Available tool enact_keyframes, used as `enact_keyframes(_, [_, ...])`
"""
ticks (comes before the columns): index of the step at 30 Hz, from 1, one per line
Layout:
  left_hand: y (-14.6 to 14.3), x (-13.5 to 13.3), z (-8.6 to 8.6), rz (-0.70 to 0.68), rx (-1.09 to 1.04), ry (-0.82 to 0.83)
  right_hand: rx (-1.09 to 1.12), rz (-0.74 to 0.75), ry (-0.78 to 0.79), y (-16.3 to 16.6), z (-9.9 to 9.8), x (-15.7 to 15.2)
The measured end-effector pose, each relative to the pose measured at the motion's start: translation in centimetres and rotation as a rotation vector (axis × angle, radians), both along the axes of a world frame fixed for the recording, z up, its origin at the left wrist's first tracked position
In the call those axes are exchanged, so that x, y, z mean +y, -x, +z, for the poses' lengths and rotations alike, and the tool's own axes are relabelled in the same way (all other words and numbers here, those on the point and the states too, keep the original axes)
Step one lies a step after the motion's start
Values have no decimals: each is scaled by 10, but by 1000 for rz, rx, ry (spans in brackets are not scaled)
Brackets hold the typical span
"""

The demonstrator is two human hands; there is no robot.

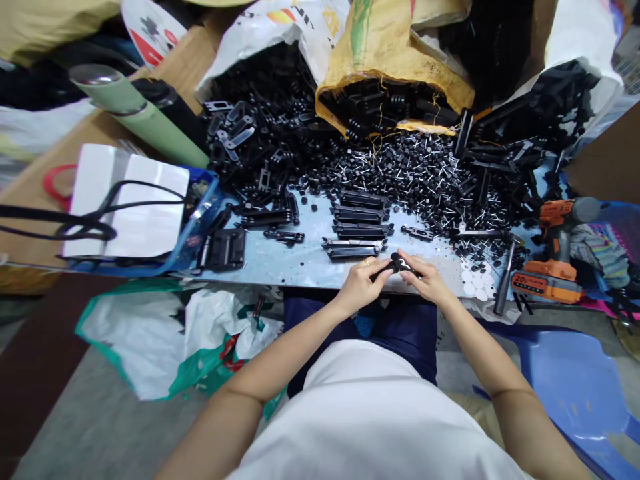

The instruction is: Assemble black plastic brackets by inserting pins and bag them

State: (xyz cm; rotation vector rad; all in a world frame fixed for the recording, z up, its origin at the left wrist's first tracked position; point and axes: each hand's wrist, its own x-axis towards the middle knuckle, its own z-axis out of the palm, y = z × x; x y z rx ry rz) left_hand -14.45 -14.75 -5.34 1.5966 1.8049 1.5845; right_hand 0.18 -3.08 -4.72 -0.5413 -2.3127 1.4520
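Observation:
Both my hands meet at the near edge of the metal-topped table. My left hand pinches one end of a small black plastic part. Fingers of my right hand close on the same part's other end. Just beyond my hands lie several long black assembled pieces stacked in a column. A heap of small black caps and metal pins spreads across the table behind them.
Open sacks of black plastic parts line the back. A hammer and an orange cordless drill lie at the right. A blue tray with white boxes and cables sits left, beside a green tube. Blue plastic stool at right.

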Motion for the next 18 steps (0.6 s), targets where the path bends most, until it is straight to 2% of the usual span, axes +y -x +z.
enact_keyframes(3, [-8, 2, 3, 88, 53, -84, 37, -29, -134, 1, 1, -3])
enact_keyframes(8, [-21, 8, 7, 291, 107, -171, 64, -179, -87, 13, -1, -23])
enact_keyframes(14, [-21, 9, 14, 353, 171, -260, 81, -306, -166, 25, 1, -43])
enact_keyframes(18, [-12, 9, 19, 271, 159, -271, 96, -289, -240, 26, 5, -44])
